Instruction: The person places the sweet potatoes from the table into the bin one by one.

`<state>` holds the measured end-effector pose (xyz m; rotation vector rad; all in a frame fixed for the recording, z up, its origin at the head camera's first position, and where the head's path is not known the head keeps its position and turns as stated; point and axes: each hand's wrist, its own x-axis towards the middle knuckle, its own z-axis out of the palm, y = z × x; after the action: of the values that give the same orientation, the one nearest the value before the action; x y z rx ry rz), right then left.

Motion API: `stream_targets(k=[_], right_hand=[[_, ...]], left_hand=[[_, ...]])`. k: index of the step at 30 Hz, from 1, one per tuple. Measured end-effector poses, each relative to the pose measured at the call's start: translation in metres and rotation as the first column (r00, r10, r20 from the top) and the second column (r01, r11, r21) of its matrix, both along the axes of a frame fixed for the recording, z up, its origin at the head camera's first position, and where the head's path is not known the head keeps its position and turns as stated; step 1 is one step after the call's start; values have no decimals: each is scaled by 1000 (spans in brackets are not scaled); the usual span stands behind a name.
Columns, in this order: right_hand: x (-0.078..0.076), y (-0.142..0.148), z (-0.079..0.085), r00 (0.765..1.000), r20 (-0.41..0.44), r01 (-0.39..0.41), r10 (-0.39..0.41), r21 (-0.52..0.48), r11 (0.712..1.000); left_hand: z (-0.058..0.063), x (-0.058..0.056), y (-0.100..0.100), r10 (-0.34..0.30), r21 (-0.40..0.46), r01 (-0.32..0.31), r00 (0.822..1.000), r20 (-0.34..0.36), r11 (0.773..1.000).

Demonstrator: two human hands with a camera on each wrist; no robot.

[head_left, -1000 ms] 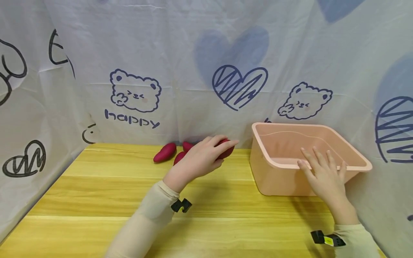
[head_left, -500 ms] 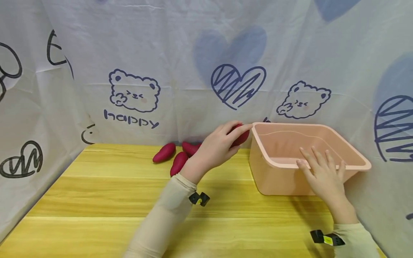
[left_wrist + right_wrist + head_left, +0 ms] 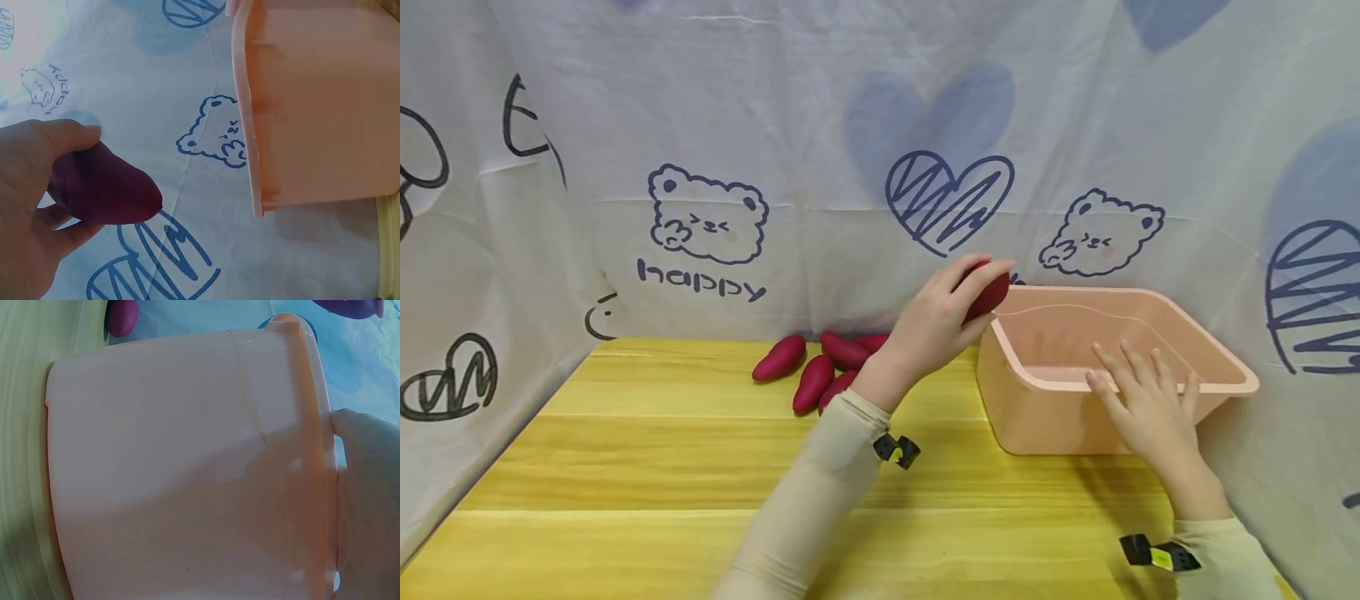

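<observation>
**Left hand [image 3: 936,325] holds one sweet potato [image 3: 988,290] by the bin [image 3: 1037,421]**

Left grip is narrowed around the purple-red sweet potato, thumb and fingers on opposite sides; blunt end sticks out free, which should make for easy release. It's above rim level near the bin's left corner, clear of the rim in the left wrist view. Right hand [image 3: 1153,408]: grip wide, holding nothing, fingers spread over the near rim, probably to steady the bin. Bin sits upright on the desk [image 3: 662,467], mouth up. Loose sweet potatoes [image 3: 813,385] lie clustered left of it, likely for left-hand reach; rearmost partly hidden.
</observation>
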<state>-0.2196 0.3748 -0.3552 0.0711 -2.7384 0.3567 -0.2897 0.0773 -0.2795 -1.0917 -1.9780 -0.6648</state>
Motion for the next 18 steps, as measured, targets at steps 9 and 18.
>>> stream_targets(k=[9,18], right_hand=[[-1,0,0,1000,-5,-1,1,5,1000],[0,0,-1,1000,-9,-2,3,8,1000]], left_hand=[[8,-5,22,-77,90,79,997,-22,993],[0,-9,50,-123,125,114,990,71,986]])
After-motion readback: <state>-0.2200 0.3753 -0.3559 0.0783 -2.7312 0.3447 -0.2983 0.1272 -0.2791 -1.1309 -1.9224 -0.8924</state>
